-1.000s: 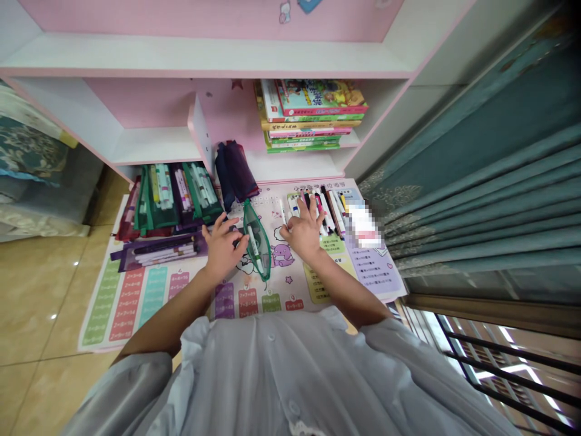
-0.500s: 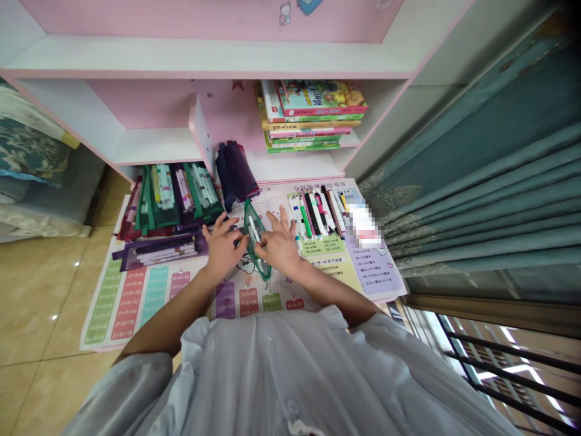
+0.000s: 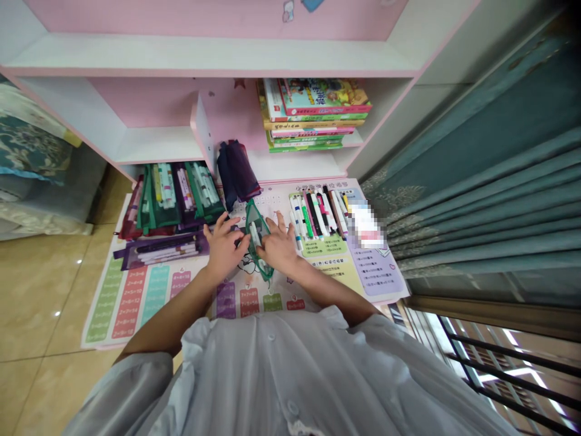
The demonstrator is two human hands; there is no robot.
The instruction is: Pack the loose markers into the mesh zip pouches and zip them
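Fingers of the left hand (image 3: 222,247) pinch shut on the left edge of the green mesh pouch (image 3: 254,221), which lies at the middle of the printed mat (image 3: 149,290) on the surface. The right hand (image 3: 279,247) rests spread over the pouch's other edge, and I cannot tell whether it grips anything beneath. With the loose pens (image 3: 318,212) rowed on the mat's far right part, I judge the work goes best if the left pinch holds the mouth wide and each pen slides in lengthwise, clear of the mesh.

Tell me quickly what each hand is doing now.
Left hand: fingers grip the left edge of the green mesh pouch.
Right hand: open, fingers spread, touching the pouch's right side.
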